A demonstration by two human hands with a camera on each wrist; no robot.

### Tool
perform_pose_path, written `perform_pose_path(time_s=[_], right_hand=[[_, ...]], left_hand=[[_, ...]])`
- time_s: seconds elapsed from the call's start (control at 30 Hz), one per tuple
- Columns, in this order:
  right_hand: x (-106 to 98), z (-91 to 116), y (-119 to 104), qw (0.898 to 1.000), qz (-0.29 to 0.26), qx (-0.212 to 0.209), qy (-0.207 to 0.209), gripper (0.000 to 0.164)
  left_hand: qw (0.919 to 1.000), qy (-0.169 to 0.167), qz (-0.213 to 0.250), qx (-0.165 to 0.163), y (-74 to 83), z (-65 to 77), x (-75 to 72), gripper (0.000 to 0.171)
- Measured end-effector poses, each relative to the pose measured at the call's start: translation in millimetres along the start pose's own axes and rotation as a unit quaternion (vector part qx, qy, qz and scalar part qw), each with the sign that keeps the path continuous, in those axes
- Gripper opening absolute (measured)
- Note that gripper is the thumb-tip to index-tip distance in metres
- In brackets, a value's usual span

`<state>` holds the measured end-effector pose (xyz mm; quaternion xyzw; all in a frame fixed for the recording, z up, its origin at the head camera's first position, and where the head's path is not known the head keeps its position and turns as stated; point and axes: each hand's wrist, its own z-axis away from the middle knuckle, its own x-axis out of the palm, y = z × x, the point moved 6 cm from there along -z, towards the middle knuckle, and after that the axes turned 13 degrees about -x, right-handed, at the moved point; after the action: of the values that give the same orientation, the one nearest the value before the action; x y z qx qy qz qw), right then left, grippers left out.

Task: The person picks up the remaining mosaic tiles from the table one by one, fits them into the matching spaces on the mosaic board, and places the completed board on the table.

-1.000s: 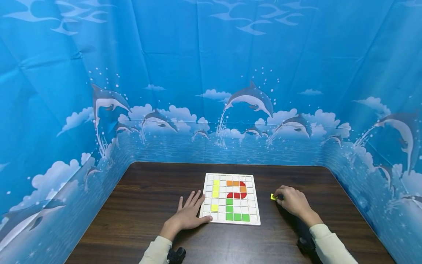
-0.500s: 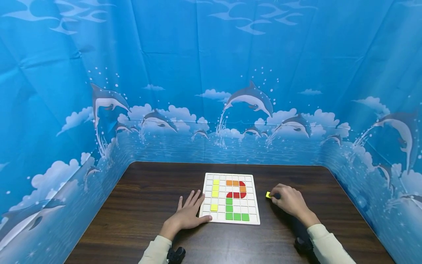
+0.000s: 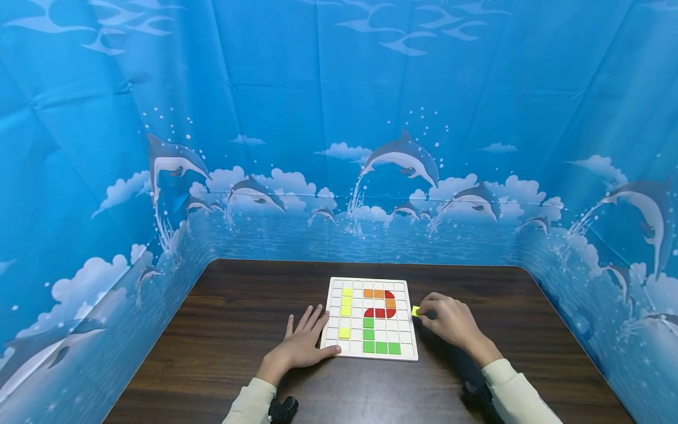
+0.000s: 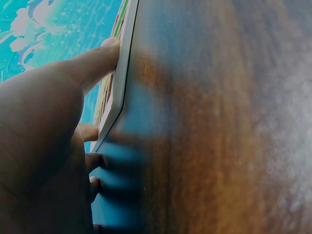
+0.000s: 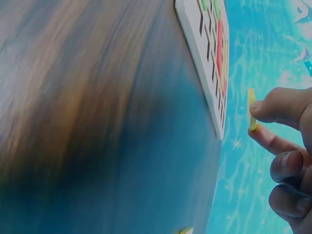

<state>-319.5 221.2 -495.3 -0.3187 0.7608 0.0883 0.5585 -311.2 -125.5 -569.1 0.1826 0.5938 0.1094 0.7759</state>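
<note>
A white grid board (image 3: 354,348) lies on the table with square yellow tiles (image 3: 344,333) in a left column. To their right, orange tiles (image 3: 368,294), red rounded tiles (image 3: 379,313) and green tiles (image 3: 381,348) form a 2-like shape. My left hand (image 3: 299,347) rests spread at the board's left side, its thumb on the near-left corner. My right hand (image 3: 452,321) pinches a thin yellow tile (image 3: 415,311) between thumb and index finger, just off the board's right edge. In the right wrist view, that tile (image 5: 252,109) is held above the table, seen edge-on.
Dark wooden table (image 3: 238,306) surrounds the board. A blue dolphin-printed curtain (image 3: 275,129) encloses the back and sides. Another small yellow piece (image 5: 186,230) shows at the bottom of the right wrist view. Each wrist wears a black camera (image 3: 283,409).
My right hand has moved left with the yellow tile, from well right of the board to near its right edge. The left hand and the board have stayed in place.
</note>
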Motion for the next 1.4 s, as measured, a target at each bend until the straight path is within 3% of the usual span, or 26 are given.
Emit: perform_pose_path(time_s=[0.37, 0.9, 1.4], right_hand=[[5, -17, -25, 0.999, -0.008, -0.029, 0.024, 0.007], [23, -42, -56, 0.998, -0.029, -0.048, 0.012, 0.005], [43, -60, -85, 0.994, -0.052, -0.091, 0.005, 0.004]], left_hand=[[1.0, 0.004, 0.007, 0.004, -1.7, -0.7, 1.0, 0.099], [0.9998, 0.012, 0.008, 0.014, 2.0, 4.5, -2.8, 0.106], [0.9999, 0.008, 0.0, 0.006, -1.0, -0.5, 1.4, 0.099]])
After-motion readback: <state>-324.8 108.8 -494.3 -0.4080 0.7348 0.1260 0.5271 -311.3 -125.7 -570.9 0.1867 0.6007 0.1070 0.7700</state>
